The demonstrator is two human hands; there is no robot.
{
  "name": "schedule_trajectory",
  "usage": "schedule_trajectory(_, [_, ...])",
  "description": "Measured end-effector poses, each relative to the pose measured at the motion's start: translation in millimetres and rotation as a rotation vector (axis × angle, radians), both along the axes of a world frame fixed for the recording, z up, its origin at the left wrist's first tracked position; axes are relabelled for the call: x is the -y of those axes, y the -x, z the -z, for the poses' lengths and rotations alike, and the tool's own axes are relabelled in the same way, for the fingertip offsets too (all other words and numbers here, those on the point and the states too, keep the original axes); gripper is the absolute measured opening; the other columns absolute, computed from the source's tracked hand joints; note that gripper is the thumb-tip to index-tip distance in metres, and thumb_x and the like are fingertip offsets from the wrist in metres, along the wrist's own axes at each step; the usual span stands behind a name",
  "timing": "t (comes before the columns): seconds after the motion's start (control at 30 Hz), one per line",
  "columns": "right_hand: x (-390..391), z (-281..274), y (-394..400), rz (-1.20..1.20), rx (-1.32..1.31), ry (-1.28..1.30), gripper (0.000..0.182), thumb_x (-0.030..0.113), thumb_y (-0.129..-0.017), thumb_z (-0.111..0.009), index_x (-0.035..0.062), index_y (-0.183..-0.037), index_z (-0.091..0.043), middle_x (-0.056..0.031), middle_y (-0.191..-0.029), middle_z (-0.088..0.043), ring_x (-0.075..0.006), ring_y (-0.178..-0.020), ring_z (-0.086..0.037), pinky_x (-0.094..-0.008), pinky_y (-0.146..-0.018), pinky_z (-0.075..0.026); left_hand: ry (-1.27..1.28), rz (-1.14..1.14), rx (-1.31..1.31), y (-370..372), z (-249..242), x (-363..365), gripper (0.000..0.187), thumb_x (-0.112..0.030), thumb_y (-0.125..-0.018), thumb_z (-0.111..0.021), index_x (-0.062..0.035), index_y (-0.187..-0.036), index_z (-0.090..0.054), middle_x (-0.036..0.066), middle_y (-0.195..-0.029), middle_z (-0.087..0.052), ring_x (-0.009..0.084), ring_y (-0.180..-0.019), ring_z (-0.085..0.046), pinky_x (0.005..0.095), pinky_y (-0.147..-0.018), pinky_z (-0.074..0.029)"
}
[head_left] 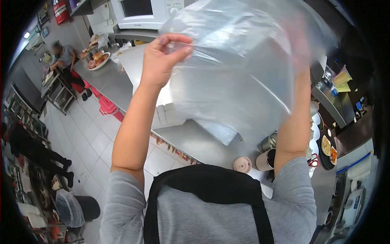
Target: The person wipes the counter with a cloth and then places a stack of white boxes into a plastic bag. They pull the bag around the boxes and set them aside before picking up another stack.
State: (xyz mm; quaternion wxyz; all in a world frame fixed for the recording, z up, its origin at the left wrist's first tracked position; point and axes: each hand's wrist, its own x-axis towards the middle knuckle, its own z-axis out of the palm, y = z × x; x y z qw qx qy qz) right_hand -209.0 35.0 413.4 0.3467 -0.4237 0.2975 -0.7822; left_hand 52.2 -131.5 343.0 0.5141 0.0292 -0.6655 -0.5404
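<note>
A large clear plastic bag (235, 69) is spread between my raised arms, above a steel counter (191, 140). My left hand (164, 57) pinches the bag's left edge between thumb and fingers. Behind the plastic at the upper right is my right hand (295, 42), blurred and seen only through the film, so its fingers cannot be made out. White boxes or cartons (166, 116) lie below the bag, partly covered by it.
A white microwave (138, 14) stands at the top. A plate of food (98, 61) sits at the counter's left. Containers (243, 164) and dishes (326, 145) are lower right. Two people (65, 55) (30, 142) are at left, near a bin (87, 207).
</note>
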Motion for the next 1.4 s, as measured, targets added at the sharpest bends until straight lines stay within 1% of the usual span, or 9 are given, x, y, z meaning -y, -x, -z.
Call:
schedule_trajectory(0.1, [-5,15,-10,-0.178,0.112,0.123,0.074,0.053,-0.084,-0.053,-0.001,-0.132,-0.034,-0.0185,-0.119,-0.055,-0.0288,-0.096,-0.061,-0.0325,-0.081,-0.05,-0.043,-0.215,0.074,-18,4,11,0.027,0.003,-0.074,-0.068,0.0014,-0.1,-0.061,0.005,-0.095,-0.061,0.0094,-0.078,-0.057,0.022,-0.066,-0.049])
schedule_trajectory(0.37, [20,143,21,0.065,0.07,-0.19,0.014,0.008,-0.083,-0.064,0.0015,-0.096,-0.063,-0.005,-0.089,-0.065,-0.0135,-0.079,-0.061,-0.0271,-0.073,-0.049,-0.182,-0.459,0.325,-55,75,32,0.022,-0.001,-0.074,-0.069,-0.0012,-0.095,-0.06,0.006,-0.09,-0.06,0.0115,-0.076,-0.056,0.0238,-0.061,-0.046])
schedule_trajectory(0.47, [5,153,16,0.154,0.005,-0.205,0.007,0.003,-0.08,-0.064,0.0031,-0.088,-0.063,-0.0037,-0.083,-0.064,-0.0117,-0.073,-0.059,-0.0243,-0.07,-0.048,0.841,-1.185,0.411,-41,87,5,0.025,-0.004,-0.073,-0.072,-0.0044,-0.095,-0.06,0.007,-0.091,-0.061,0.0157,-0.077,-0.057,0.0281,-0.064,-0.047])
schedule_trajectory(0.63, [0,186,-41,0.292,-0.253,-0.244,0.014,0.001,-0.077,-0.066,0.0067,-0.069,-0.057,-0.0021,-0.073,-0.06,-0.0066,-0.066,-0.054,-0.0199,-0.058,-0.041,0.352,-0.243,0.259,39,99,-87,0.036,-0.014,-0.067,-0.078,-0.0056,-0.098,-0.059,0.006,-0.086,-0.06,0.0176,-0.075,-0.058,0.0286,-0.062,-0.048])
schedule_trajectory(0.77, [-25,181,-54,0.357,-0.298,-0.396,0.015,0.008,-0.082,-0.066,0.0061,-0.068,-0.058,0.0009,-0.072,-0.058,-0.0033,-0.064,-0.049,-0.0187,-0.053,-0.035,0.561,-0.131,0.256,72,120,-86,0.017,-0.011,-0.077,-0.069,-0.0018,-0.082,-0.055,0.01,-0.075,-0.055,0.0228,-0.063,-0.055,0.0308,-0.058,-0.046])
schedule_trajectory(1.07, [-47,177,-12,0.577,-0.465,-0.344,0.006,0.005,-0.08,-0.066,0.0022,-0.077,-0.062,-0.0012,-0.076,-0.062,-0.0061,-0.069,-0.054,-0.0201,-0.063,-0.043,-0.137,0.21,0.255,119,144,-59,0.008,-0.009,-0.087,-0.057,-0.0076,-0.089,-0.05,0.0,-0.074,-0.052,0.0054,-0.056,-0.049,0.0219,-0.048,-0.04])
schedule_trajectory(1.2, [-51,169,-9,0.493,-0.166,-0.286,0.009,0.01,-0.084,-0.064,0.0022,-0.081,-0.061,-0.0052,-0.079,-0.064,-0.0102,-0.07,-0.057,-0.0242,-0.066,-0.045,-0.275,0.096,0.231,140,170,-33,0.014,0.0,-0.082,-0.057,-0.0073,-0.093,-0.052,0.002,-0.072,-0.052,0.0105,-0.053,-0.048,0.0258,-0.046,-0.041])
schedule_trajectory(1.3, [-60,151,-12,0.462,-0.097,-0.228,0.009,0.009,-0.086,-0.061,0.0011,-0.084,-0.06,-0.0092,-0.085,-0.065,-0.0133,-0.073,-0.059,-0.0273,-0.068,-0.047,0.435,-0.383,0.477,151,209,-1,0.005,-0.003,-0.08,-0.055,-0.005,-0.084,-0.058,0.007,-0.078,-0.06,0.0202,-0.067,-0.059,0.0348,-0.059,-0.048])
schedule_trajectory(1.4, [-81,133,-12,0.555,-0.092,0.006,0.004,0.005,-0.086,-0.06,0.0011,-0.085,-0.06,-0.0127,-0.085,-0.066,-0.0175,-0.072,-0.063,-0.0275,-0.066,-0.05,0.496,-0.443,1.034,155,268,38,0.014,-0.012,-0.079,-0.054,-0.0047,-0.087,-0.064,0.012,-0.094,-0.06,0.0265,-0.08,-0.061,0.0382,-0.069,-0.05])
